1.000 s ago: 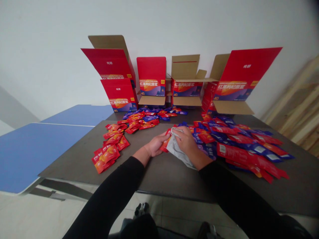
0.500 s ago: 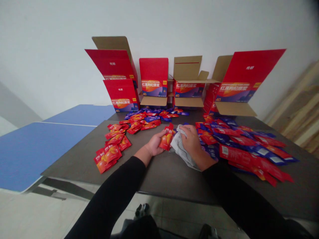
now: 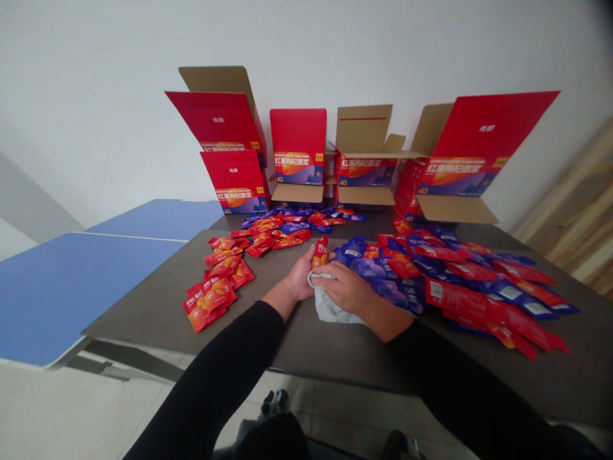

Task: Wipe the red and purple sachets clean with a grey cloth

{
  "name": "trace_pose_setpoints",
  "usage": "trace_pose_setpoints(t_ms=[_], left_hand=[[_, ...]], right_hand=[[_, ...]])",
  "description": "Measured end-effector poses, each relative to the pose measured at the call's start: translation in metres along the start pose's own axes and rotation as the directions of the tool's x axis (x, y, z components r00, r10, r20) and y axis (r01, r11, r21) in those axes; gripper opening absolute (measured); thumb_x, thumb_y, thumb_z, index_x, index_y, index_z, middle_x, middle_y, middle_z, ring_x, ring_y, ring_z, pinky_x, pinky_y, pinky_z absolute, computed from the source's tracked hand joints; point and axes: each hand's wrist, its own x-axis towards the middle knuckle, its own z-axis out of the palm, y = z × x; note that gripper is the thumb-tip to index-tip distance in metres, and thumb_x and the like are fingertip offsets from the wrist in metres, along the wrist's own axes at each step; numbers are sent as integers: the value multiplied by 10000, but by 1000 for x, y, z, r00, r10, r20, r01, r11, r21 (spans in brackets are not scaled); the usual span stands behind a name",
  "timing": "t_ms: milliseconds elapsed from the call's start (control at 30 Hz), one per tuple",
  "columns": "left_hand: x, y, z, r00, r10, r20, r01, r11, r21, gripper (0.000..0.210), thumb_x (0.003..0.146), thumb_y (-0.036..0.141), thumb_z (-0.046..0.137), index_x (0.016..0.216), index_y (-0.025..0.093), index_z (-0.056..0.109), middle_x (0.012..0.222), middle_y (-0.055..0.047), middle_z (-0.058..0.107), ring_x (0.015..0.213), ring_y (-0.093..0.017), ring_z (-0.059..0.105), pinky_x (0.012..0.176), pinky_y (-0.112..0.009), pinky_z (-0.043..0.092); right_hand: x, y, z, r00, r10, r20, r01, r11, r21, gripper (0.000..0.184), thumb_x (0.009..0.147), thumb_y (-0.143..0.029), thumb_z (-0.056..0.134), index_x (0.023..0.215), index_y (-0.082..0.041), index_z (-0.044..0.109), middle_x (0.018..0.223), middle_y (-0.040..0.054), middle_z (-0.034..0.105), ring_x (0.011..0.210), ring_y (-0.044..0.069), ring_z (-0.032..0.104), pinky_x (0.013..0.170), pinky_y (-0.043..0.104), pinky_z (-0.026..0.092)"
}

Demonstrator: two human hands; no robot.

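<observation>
My left hand (image 3: 300, 276) is closed on a red pouch (image 3: 320, 252) with orange fruit printed on it, held just above the dark table. A light grey cloth (image 3: 330, 308) is gripped in my right hand (image 3: 347, 289), which presses it against the pouch's lower part and hides that end. The rest of the cloth hangs down toward the tabletop. Close to my right hand lie purple pouches (image 3: 378, 267). To the left, a loose row of red pouches (image 3: 218, 292) runs along the table.
Open red cartons stand along the back: a stacked pair at left (image 3: 234, 182), two in the middle (image 3: 299, 150) and one at right (image 3: 460, 172). Mixed red and purple pouches (image 3: 483, 271) cover the table's right side; another pile (image 3: 282, 229) lies before the cartons. A blue table (image 3: 52, 281) adjoins at left.
My right hand has moved left and down with the cloth, from beside the pouch onto its lower part. The pouch, facing flat before, now looks narrower and more upright in my left hand.
</observation>
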Motion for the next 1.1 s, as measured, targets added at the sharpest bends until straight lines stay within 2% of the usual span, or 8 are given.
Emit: trace_pose_setpoints(t_ms=[133, 233, 400, 500, 600, 700, 900, 1100], left_hand=[[0, -8, 0, 998, -25, 51, 22, 998, 60, 510, 992, 542, 436, 937, 110, 700, 741, -88, 687, 672, -198, 678, 711, -306, 531], [1, -13, 1, 998, -21, 51, 14, 992, 128, 507, 996, 538, 436, 1023, 107, 702, 799, -102, 719, 708, -207, 698, 770, -326, 537], [5, -19, 1, 996, 5, 86, -26, 970, 241, 564, 996, 579, 419, 1163, 110, 682, 926, -124, 752, 834, -234, 724, 857, -347, 524], [5, -21, 1, 993, 18, 117, -53, 952, 302, 543, 976, 564, 491, 1236, 119, 660, 1011, -128, 753, 889, -231, 722, 874, -330, 512], [3, -21, 1, 977, 83, 196, -147, 930, 338, 509, 918, 449, 649, 1357, 197, 599, 1105, -99, 740, 925, -212, 712, 855, -297, 502], [1, -19, -1, 960, 111, 255, -202, 910, 362, 617, 842, 319, 745, 1423, 264, 545, 1111, -70, 730, 894, -189, 698, 814, -272, 496], [-2, -13, -7, 980, 112, 167, -173, 893, 415, 632, 805, 290, 768, 1401, 228, 568, 895, -37, 693, 657, -118, 608, 602, -207, 437], [-10, -8, -3, 987, 109, 115, -144, 919, 368, 427, 856, 237, 685, 1277, 195, 631, 880, -45, 680, 649, -118, 618, 580, -200, 468]], right_hand=[[0, 6, 0, 994, 70, -80, -69, 998, 8, 321, 899, -108, 558, 1127, -262, 724, 1142, 82, 693, 1065, 239, 634, 968, 423, 529], [-1, 10, -1, 971, 170, -166, -171, 985, 8, 317, 898, -113, 559, 1114, -271, 728, 1115, 77, 687, 1044, 237, 635, 940, 396, 538], [-1, 18, -2, 893, 320, -317, -326, 945, 34, 255, 889, -160, 569, 1071, -229, 733, 1054, 80, 670, 1001, 234, 647, 912, 409, 564], [-1, 24, -3, 837, 395, -379, -406, 912, 56, 210, 881, -196, 587, 1025, -221, 738, 1022, 84, 664, 967, 229, 651, 894, 402, 572], [-1, 29, -5, 790, 449, -417, -462, 884, 74, 182, 870, -212, 596, 990, -230, 732, 1001, 76, 662, 968, 229, 647, 904, 405, 567], [-1, 32, -7, 758, 489, -432, -507, 858, 82, 176, 868, -218, 591, 986, -234, 721, 999, 71, 666, 992, 232, 639, 941, 420, 550], [-1, 37, -7, 701, 547, -458, -570, 815, 101, 180, 852, -214, 565, 964, -205, 705, 995, 90, 658, 982, 238, 628, 946, 423, 534], [0, 39, -5, 674, 575, -463, -599, 793, 112, 172, 856, -203, 550, 947, -206, 695, 977, 89, 653, 962, 239, 620, 928, 409, 534]])
